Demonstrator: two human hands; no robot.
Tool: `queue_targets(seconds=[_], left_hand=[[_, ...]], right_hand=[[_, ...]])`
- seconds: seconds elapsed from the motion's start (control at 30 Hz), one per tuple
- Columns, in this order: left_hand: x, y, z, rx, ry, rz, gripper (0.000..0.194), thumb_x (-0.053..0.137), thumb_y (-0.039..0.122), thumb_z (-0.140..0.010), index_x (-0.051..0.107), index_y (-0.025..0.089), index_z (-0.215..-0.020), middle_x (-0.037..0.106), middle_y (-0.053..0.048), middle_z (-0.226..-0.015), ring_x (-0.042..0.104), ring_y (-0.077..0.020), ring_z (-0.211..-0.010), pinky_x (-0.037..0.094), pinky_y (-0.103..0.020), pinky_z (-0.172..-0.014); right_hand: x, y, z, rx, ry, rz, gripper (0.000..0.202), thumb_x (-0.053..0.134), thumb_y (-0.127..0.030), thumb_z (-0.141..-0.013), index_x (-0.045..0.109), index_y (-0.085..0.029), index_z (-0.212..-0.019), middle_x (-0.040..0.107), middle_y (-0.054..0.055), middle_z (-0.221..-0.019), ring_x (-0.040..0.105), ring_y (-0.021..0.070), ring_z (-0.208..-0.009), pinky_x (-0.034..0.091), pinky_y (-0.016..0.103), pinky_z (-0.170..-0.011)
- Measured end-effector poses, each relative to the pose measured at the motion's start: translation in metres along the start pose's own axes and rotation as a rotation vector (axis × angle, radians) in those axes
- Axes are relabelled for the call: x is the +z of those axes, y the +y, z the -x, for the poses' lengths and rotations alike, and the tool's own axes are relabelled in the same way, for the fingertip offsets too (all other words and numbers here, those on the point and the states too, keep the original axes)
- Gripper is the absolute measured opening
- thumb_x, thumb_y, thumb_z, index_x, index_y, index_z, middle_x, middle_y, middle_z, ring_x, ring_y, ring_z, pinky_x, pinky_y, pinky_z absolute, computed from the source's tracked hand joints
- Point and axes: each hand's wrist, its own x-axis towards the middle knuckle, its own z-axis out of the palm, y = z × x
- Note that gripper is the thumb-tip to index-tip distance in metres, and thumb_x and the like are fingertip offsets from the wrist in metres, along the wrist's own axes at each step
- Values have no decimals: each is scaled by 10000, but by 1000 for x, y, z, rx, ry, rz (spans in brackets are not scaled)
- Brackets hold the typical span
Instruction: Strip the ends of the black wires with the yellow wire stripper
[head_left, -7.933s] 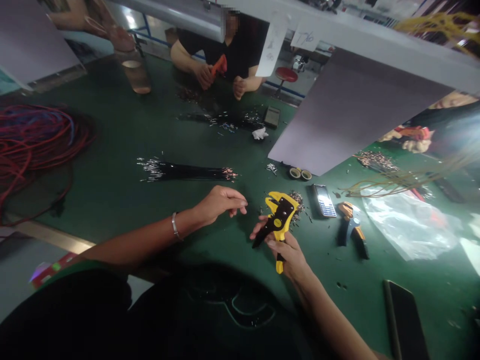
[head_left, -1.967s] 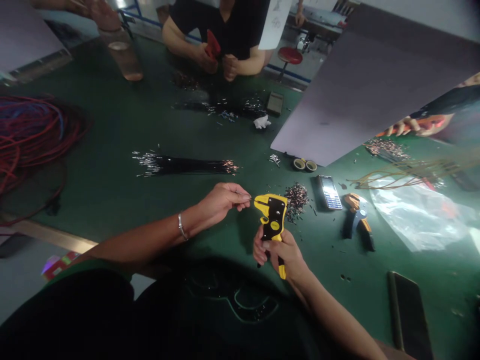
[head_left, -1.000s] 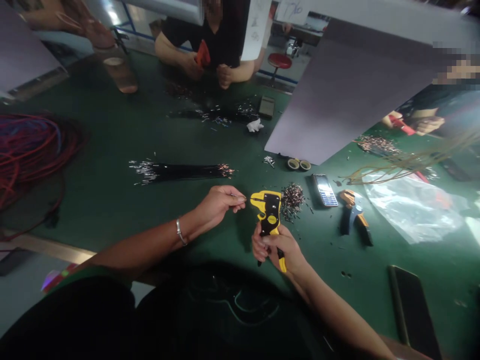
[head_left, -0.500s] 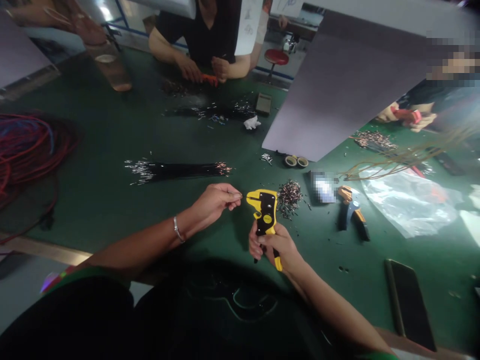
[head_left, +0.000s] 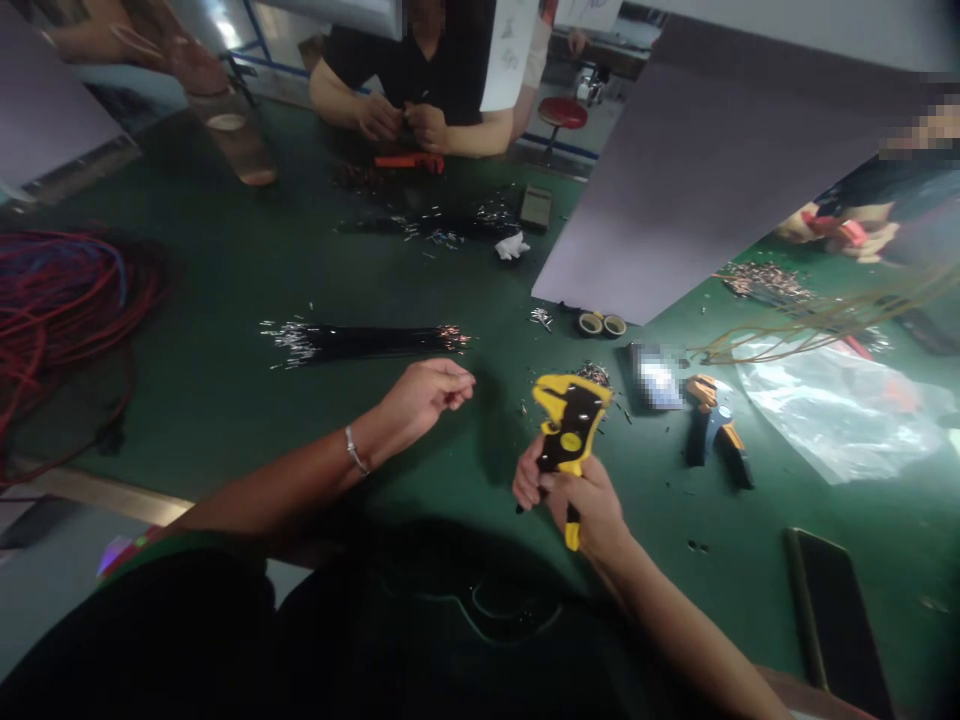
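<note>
My right hand (head_left: pixel 589 500) is wrapped round the handles of a yellow and black wire stripper (head_left: pixel 571 430), held upright with its jaws pointing left. Thumb and fingers of my left hand (head_left: pixel 431 395) are pinched together; whatever is between them is too small to make out. A gap separates that hand from the stripper's jaws. Just beyond my left hand lies a bundle of black wires (head_left: pixel 367 341), with silvery tips at the left end and coppery ones at the right. Partly hidden behind the stripper is a pile of small cut pieces (head_left: pixel 595 373).
At right are an orange and dark blue stripper (head_left: pixel 718 430), a clear plastic bag (head_left: pixel 825 410) and a phone (head_left: pixel 836 615). Tape rolls (head_left: pixel 602 325) sit by a grey divider (head_left: pixel 675 170). Coiled red wires (head_left: pixel 60 310) lie left. Across the table, a co-worker's hands (head_left: pixel 405 122) are near a red tool (head_left: pixel 409 161).
My right hand has moved the wire stripper to the right, away from my left hand, which has drawn slightly left. The co-worker opposite has let go of the red tool, now lying on the table.
</note>
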Motion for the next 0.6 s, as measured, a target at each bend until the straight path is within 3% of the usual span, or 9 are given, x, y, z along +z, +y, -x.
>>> queue_targets(seconds=[0.13,0.37,0.6], left_hand=[[2,4,-1,47,-1,-32,84,677,94,-649,636,111,-578,605,-45,-551,508,-91,-491,332,-234,-489],[7,-2,7,174,35,-85,52,723,140,-642,682,110,-656,635,-42,-597,524,-95,-545,369,-235,-522],[10,0,10,188,20,-71,72,729,131,-623,696,108,-683,660,-48,-634,531,-98,-550,388,-248,-537]], right_hand=[[-5,-11,1,-84,66,49,166,610,-152,-681,561,-183,-836,522,-4,-667,475,145,-559,406,322,-531],[-16,7,-3,-3,1,153,194,641,-155,-659,587,-167,-844,563,19,-702,515,172,-602,422,346,-573],[-15,12,-3,43,-28,136,214,632,-164,-664,592,-168,-875,588,25,-712,528,174,-613,435,346,-601]])
